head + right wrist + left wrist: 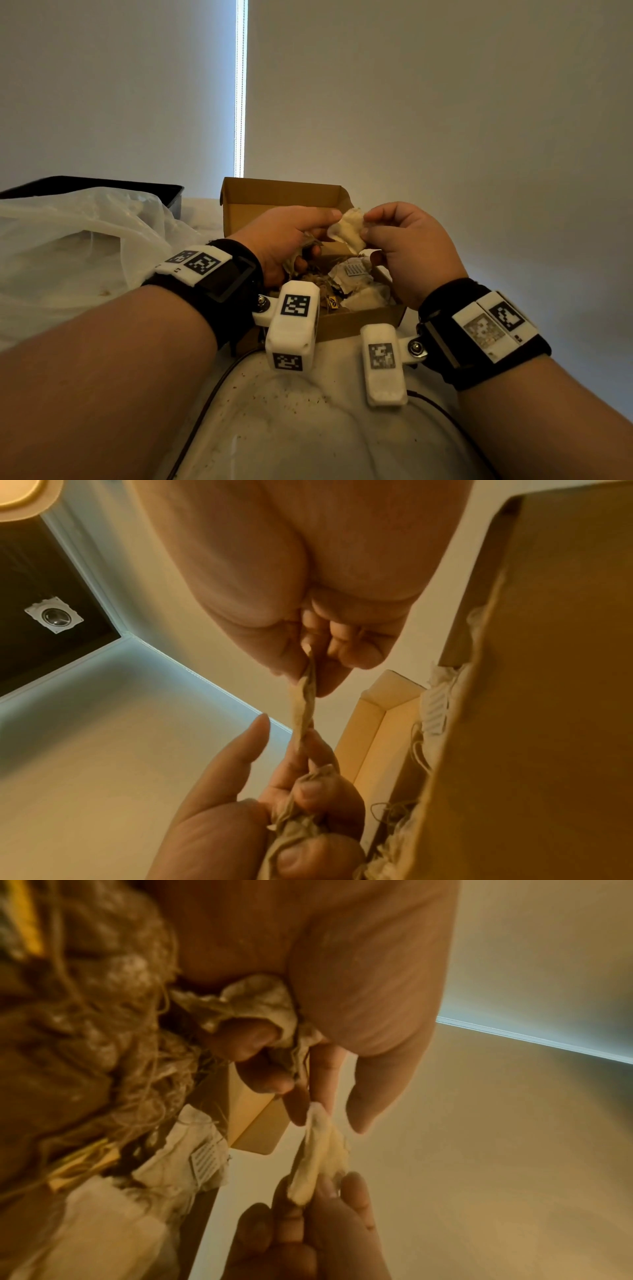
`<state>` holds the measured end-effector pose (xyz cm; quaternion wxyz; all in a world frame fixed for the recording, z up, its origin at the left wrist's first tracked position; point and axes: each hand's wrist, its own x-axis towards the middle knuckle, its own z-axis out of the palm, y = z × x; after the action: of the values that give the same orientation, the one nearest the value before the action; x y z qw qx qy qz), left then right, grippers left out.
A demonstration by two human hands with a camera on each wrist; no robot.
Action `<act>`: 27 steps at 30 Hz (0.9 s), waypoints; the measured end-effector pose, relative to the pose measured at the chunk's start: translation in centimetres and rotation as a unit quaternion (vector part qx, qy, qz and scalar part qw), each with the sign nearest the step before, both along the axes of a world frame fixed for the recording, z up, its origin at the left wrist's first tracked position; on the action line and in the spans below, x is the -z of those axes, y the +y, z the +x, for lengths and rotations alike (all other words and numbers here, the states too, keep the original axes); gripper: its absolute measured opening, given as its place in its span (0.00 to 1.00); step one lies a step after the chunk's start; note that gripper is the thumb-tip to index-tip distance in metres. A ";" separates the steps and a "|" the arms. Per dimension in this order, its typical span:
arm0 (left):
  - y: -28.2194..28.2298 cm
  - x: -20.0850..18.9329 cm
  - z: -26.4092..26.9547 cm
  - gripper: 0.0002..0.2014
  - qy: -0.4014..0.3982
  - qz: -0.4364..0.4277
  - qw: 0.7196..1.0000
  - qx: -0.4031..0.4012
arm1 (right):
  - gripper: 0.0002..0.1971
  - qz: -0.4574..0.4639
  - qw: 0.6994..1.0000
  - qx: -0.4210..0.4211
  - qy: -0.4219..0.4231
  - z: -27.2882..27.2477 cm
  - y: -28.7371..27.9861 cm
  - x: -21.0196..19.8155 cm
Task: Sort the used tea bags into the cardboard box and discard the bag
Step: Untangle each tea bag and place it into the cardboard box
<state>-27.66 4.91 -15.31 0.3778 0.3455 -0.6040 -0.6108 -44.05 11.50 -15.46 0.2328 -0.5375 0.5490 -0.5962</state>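
The open cardboard box (359, 325) stands in front of me with its lid raised at the back. Several used tea bags (363, 291) with strings and tags lie inside it. Above the box, a pale tea bag (347, 228) is stretched between my two hands. My left hand (322, 229) pinches its left end, and the lower fingers also clutch crumpled tea bags (260, 1004). My right hand (373, 226) pinches the right end between thumb and fingers. The right wrist view shows the bag (303, 710) taut between both pinches beside the box wall (548, 696).
A crumpled clear plastic bag (68, 246) lies to the left of the box. Behind it sits a black tray (102, 186). The white surface (308, 411) near me carries scattered tea crumbs, and a dark cable (205, 404) runs across it. A plain wall rises behind.
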 end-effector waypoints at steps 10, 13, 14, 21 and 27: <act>0.1 -0.1 0.1 0.06 -0.045 -0.066 0.997 -0.004 | 0.14 -0.001 0.998 -0.027 -0.049 0.2 -0.1 -0.1; -0.1 -0.1 0.0 0.05 -0.028 -0.052 0.998 -0.009 | 0.10 0.011 0.999 -0.035 -0.012 0.2 0.0 0.0; 0.0 -0.1 0.0 0.06 -0.030 -0.053 0.998 -0.007 | 0.10 0.014 0.999 -0.032 0.011 0.2 0.1 0.0; -0.1 0.0 0.0 0.12 0.002 0.008 1.000 -0.018 | 0.12 0.044 0.998 0.027 0.025 -0.2 0.1 -0.2; -0.7 -0.1 0.0 0.18 0.053 0.068 0.995 -0.051 | 0.08 0.154 0.976 0.062 0.143 -0.5 1.1 -1.4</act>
<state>-27.67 4.24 -15.23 0.4149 0.3679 -0.5218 -0.6482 -44.53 12.63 -14.10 0.1945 -0.5397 0.6939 -0.4351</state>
